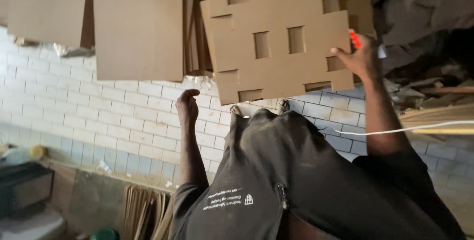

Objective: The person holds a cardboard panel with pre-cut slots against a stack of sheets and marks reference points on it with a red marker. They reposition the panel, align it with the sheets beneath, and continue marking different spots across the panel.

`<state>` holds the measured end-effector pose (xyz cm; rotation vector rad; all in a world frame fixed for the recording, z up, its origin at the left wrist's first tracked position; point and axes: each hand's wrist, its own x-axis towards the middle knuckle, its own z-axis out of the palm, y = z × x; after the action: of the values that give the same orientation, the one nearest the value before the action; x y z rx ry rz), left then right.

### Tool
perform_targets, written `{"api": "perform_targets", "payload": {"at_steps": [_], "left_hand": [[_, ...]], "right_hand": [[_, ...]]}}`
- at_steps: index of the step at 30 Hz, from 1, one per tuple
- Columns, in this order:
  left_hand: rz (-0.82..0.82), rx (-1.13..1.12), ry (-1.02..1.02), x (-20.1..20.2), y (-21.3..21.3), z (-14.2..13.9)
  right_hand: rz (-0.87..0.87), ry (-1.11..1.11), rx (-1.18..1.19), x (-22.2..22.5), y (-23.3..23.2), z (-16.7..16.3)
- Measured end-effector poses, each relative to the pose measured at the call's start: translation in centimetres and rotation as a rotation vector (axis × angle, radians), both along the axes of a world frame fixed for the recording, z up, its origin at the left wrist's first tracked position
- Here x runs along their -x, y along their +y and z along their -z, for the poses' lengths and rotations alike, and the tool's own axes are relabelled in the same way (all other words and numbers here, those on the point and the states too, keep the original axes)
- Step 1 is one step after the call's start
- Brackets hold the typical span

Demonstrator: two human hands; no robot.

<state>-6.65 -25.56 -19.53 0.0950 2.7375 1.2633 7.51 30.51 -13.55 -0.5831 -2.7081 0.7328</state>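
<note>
The right hand [363, 57] is gripping the right edge of a die-cut cardboard sheet [281, 37], with the thumb lying over the near face and the fingers wrapped behind it. A small red tool [354, 38] is sticking up out of the same hand; its exact kind is too blurred to tell. The sheet is brown, pierced by several rectangular cut-outs and notched along its edges. It is hanging tilted in front of the person, above the feet [236, 109].

The left hand [187, 104] is hanging free at the person's left side, its fingers curling loosely inward with nothing showing in it. It is well apart from the sheet's lower left corner.

Below both hands the white tiled floor [98, 116] is spreading out. Two plain cardboard sheets [138, 23] are lying on it beyond the left hand. A thin white cable [419, 127] is running across the tiles past the right forearm. A stack of cardboard pieces standing on edge [145, 210] is leaning near the person's left elbow. The person is wearing a dark zipped top [306, 185].
</note>
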Motion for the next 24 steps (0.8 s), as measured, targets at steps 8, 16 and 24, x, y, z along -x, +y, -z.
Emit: {"api": "perform_targets", "payload": {"at_steps": [8, 16, 24], "left_hand": [[0.147, -0.228, 0.006, 4.8, 10.1, -4.2], [0.018, -0.036, 0.213, 5.3, 11.5, -4.7], [0.005, -0.014, 0.164, 4.8, 10.9, -5.0]], "right_hand": [[-0.009, 0.096, -0.119, 2.5, -3.6, -1.7], [0.048, 0.127, -0.093, 4.0, -4.4, -2.1], [0.12, 0.057, -0.076, 3.1, -5.0, -2.7]]}}
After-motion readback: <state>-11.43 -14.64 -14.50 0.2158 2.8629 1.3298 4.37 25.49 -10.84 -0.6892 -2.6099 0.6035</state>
